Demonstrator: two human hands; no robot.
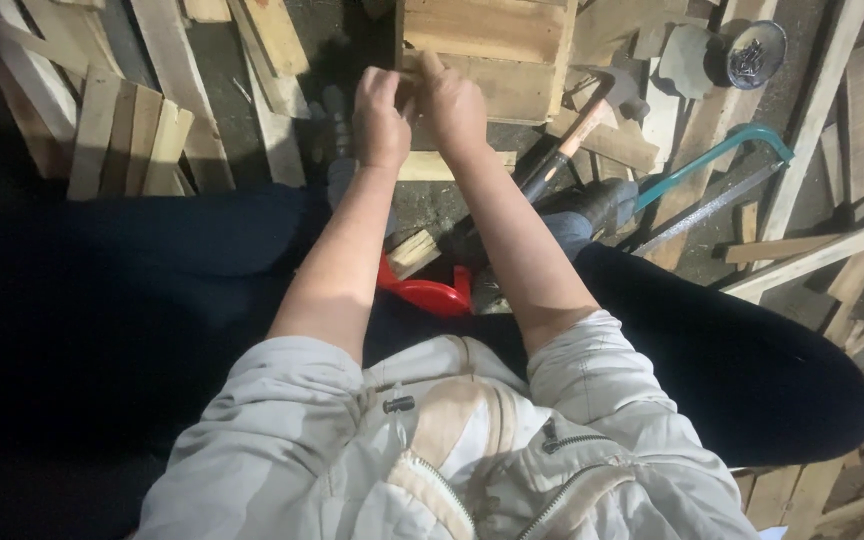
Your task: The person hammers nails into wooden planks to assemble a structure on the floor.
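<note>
Both my hands meet at the near edge of a wooden crate (482,45) made of pale boards. My left hand (380,115) has its fingers curled against the crate's lower slat. My right hand (452,100) sits beside it, fingers bent on the same slat, pinching something small that I cannot make out. A hammer (580,125) with a wooden handle lies just right of my right wrist, its head near the crate's corner.
Loose wooden planks (132,130) lie scattered to the left and right. A teal-framed hacksaw (722,170) rests at right. A round container of nails (755,52) stands at top right. A red plastic stool (432,293) shows between my knees.
</note>
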